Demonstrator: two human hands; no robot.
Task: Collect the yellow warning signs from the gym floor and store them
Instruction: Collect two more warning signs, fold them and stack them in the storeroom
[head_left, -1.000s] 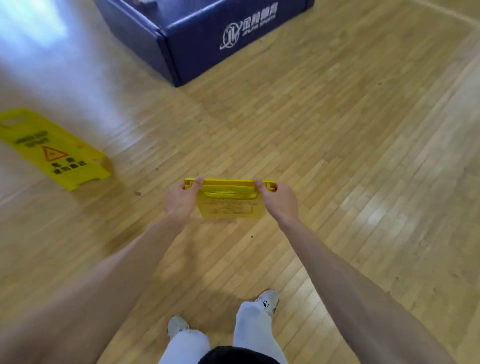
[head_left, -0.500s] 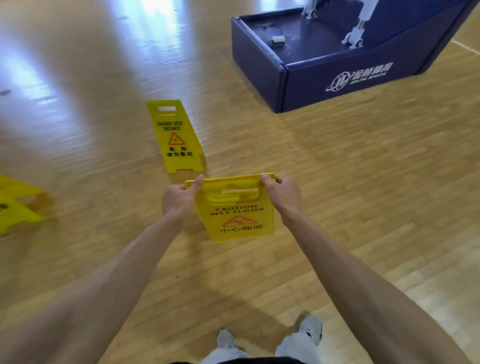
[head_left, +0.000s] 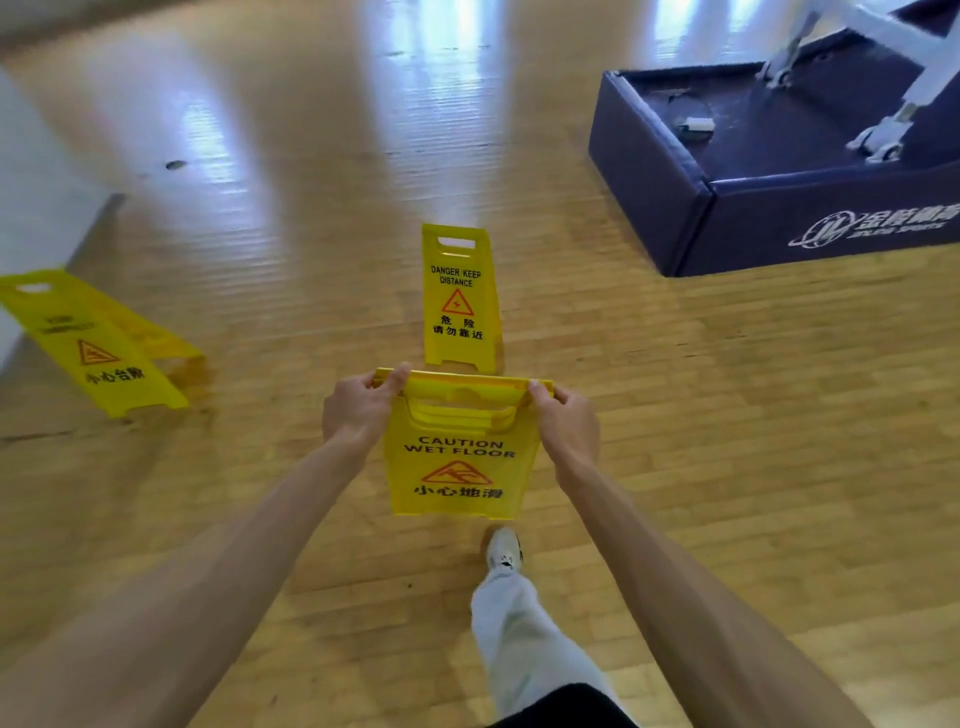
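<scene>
I hold a folded yellow "CAUTION WET FLOOR" sign (head_left: 457, 467) upright in front of me, off the floor. My left hand (head_left: 358, 410) grips its top left corner and my right hand (head_left: 566, 426) grips its top right corner. Just beyond it a yellow "DANGER KEEP DISTANCE" sign (head_left: 460, 299) stands on the wooden floor. At the left, a third yellow sign (head_left: 93, 343) stands spread open on the floor near the wall.
A dark blue padded base (head_left: 727, 208) with white metal legs on top sits at the upper right. A white wall (head_left: 31, 208) runs along the left edge. My leg and white shoe (head_left: 504, 553) step forward below the held sign.
The view has swung left and I have walked forward: the standing danger sign is now straight ahead and closer, the left sign is fully in view. My grip on the held sign is unchanged.
</scene>
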